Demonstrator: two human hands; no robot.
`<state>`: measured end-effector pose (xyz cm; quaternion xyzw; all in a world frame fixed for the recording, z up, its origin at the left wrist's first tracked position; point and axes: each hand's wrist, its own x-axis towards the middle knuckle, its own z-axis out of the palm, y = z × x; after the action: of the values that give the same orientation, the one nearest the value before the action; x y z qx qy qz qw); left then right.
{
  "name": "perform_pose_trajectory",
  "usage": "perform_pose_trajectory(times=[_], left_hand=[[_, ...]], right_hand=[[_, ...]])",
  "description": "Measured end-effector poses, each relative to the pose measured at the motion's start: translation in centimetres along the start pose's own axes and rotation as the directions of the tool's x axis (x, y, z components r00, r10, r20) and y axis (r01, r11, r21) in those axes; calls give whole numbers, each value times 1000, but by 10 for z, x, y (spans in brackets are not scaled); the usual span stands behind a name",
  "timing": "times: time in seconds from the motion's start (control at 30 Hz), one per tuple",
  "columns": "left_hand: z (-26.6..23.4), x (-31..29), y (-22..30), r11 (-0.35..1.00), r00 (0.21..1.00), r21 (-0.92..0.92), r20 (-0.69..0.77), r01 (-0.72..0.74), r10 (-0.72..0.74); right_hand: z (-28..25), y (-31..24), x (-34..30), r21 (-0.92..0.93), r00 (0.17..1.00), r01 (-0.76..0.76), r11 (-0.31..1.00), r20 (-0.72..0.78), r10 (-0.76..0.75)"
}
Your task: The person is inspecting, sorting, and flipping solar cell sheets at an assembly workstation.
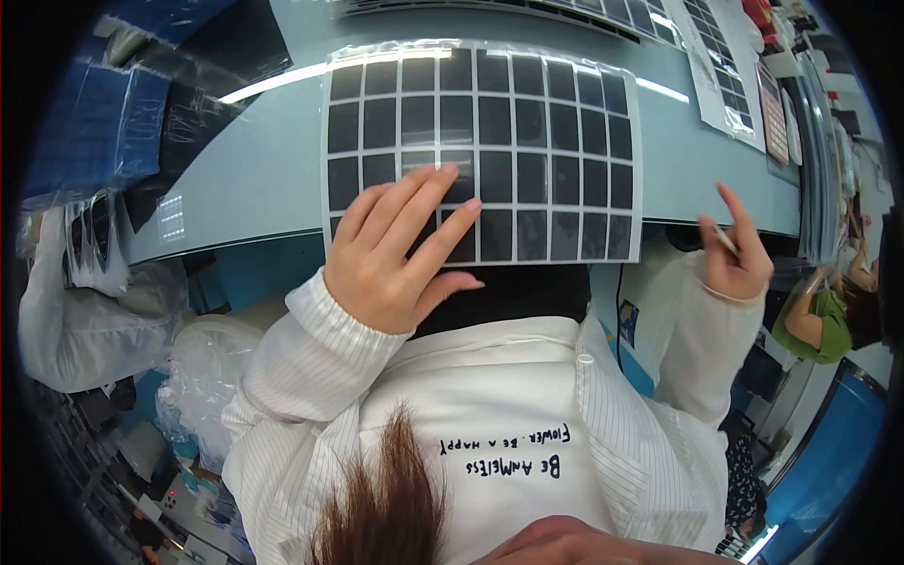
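Note:
A sheet of black rectangles in a white grid (pixel 532 179), glossy on top, lies on the pale table and reaches past its front edge. My left hand (pixel 386 250) rests palm down on the sheet's left part with fingers spread, covering several rectangles. Away from the sheet, by the table's front right edge, is my right hand (pixel 739 254). Its index finger points up while the other fingers curl in. A small pale sliver (pixel 724 239) shows between them, too small to name.
More gridded sheets (pixel 720 71) lie at the far right, beside a pink calculator (pixel 773 115) and a stack of grey boards or folders (pixel 821 160). Blue film-wrapped boxes (pixel 89 122) stand at the left. Clear plastic bags (pixel 212 377) hang below. Another person in green (pixel 815 325) is at the right.

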<state>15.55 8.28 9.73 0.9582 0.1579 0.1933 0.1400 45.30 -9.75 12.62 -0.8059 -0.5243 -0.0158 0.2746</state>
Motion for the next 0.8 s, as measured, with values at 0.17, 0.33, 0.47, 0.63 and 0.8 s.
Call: perform_pose_trajectory(times=[0.17,0.33,0.47,0.63,0.8], left_hand=[[-37,-16,-2,973,964,-67,-139,219,-226],[-58,-65,-27,641,680,-391,-51,661,-732],[-26,-78,-36,-21,620,-840,417,542,-664],[-8,-57,-33,-221,579,-771,605,597,-547],[-15,-47,-22,-184,520,-744,599,642,-609]], right_hand=[[46,-40,45,1,965,227,974,136,-225],[61,-35,56,-49,906,355,933,265,-331],[56,-35,53,-46,875,375,926,347,-337],[47,-31,42,83,829,384,920,409,-383],[16,-14,45,240,882,62,969,442,-166]])
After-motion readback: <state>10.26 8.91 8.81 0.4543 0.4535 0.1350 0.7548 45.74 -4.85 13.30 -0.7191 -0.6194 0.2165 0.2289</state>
